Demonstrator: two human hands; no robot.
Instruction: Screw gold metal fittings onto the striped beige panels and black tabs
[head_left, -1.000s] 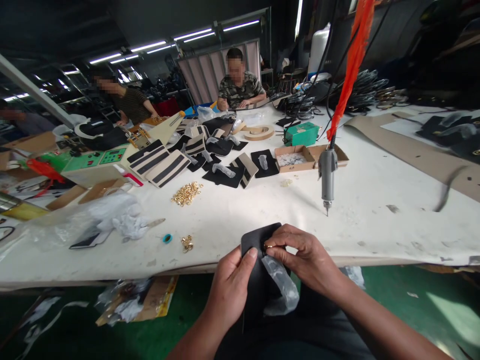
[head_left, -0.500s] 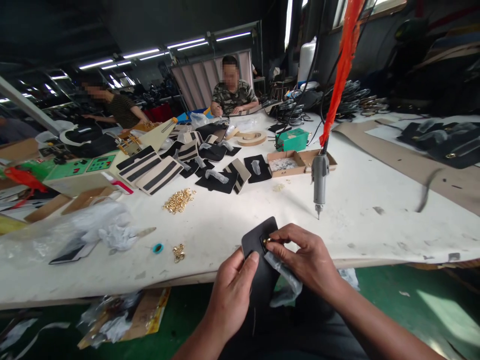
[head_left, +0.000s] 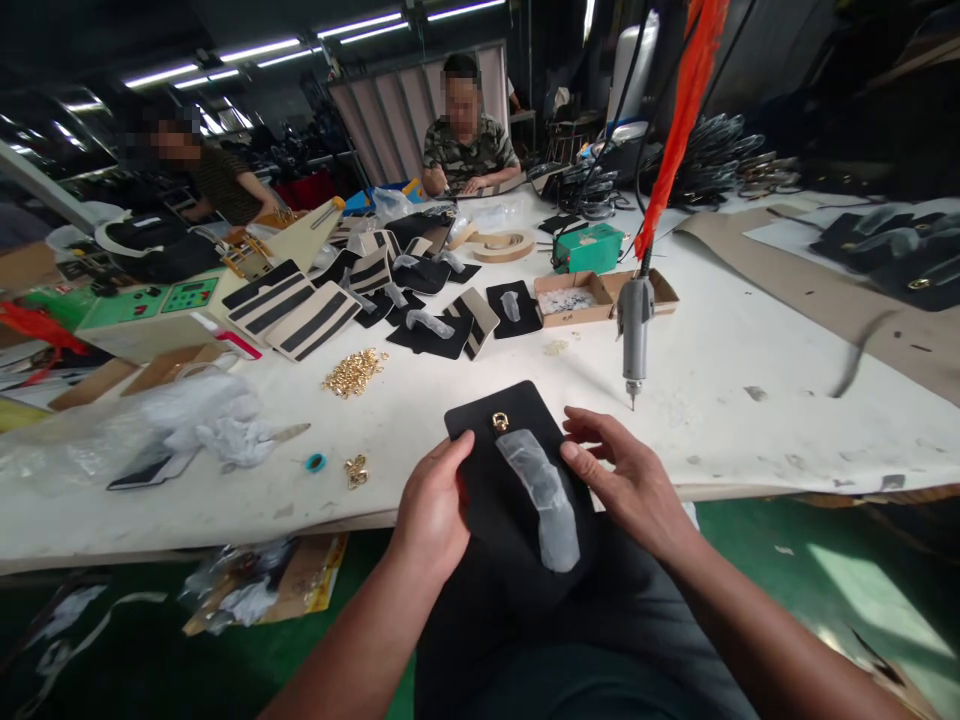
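The flat black leather panel [head_left: 517, 480], with a round gold stud [head_left: 499, 421] near its top, lay across the white table's [head_left: 750, 430] near edge. The left hand [head_left: 433, 505] pinched its left edge. The right hand [head_left: 630, 480] rested half-open, thumb touching its right edge. Just beyond that hand hung a grey electric screwdriver [head_left: 634, 335].

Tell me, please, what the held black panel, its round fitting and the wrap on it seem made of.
Black panel: likely leather or imitation, matte and smooth. Round fitting: gold-toned metal, by its shine. Wrap: thin translucent plastic film, crinkled and glossy.
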